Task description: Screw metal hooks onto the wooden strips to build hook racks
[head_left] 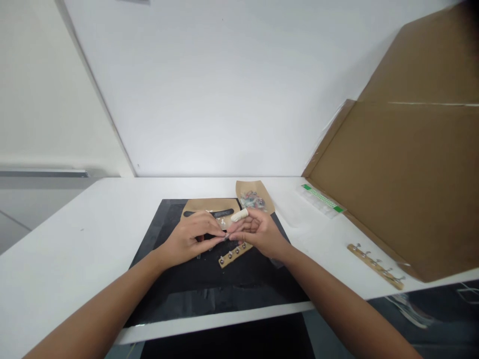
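Above the black mat [179,289], my left hand [194,233] and my right hand [262,233] meet, their fingertips pinched on one small greyish piece [225,237] too tiny to identify. A white finger cot [239,215] covers one raised finger of my right hand. Just below the fingers lies a wooden strip [231,257] bearing several round metal studs; my right hand hides its far end. Behind the hands, a brown paper sheet [194,204] carries a dark, slim tool [224,213] and small white bits, partly covered by my fingers.
Another brown paper [258,187] at the back holds a heap of small wrapped pieces [252,200]. To the right are a clear plastic case with a green-patterned edge [322,199], a wooden strip with metal pegs [374,266] and a large upright cardboard sheet [411,174].
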Action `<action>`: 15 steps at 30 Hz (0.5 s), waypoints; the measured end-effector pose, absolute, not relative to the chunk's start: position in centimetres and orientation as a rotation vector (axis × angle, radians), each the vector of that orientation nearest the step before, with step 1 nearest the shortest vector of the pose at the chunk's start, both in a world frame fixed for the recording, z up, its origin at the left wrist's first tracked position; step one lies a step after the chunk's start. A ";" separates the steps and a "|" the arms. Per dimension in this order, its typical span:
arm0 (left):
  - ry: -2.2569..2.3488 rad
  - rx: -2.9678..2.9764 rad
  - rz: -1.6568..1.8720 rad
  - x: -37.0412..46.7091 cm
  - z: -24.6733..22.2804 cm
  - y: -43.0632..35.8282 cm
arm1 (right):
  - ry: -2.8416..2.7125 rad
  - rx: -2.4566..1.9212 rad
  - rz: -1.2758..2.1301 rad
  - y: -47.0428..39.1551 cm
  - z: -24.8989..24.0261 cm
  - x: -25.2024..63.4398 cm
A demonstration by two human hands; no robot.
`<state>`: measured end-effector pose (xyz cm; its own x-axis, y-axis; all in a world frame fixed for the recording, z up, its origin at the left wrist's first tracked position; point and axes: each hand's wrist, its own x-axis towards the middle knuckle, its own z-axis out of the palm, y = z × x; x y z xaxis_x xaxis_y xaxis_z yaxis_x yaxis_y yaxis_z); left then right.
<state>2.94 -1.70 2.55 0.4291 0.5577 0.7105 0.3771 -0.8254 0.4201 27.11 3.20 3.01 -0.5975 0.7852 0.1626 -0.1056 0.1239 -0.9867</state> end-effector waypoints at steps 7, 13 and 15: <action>0.771 2.556 1.348 3.1 2.8 -1.7 | -1.679 -0.655 1.624 3.6 2.8 27.1; 0.853 2.612 1.333 2.9 2.5 -2.0 | -1.701 -0.611 1.668 3.4 2.5 26.9; 0.866 2.639 1.324 2.9 2.5 -2.1 | -1.699 -0.602 1.691 3.4 2.5 26.9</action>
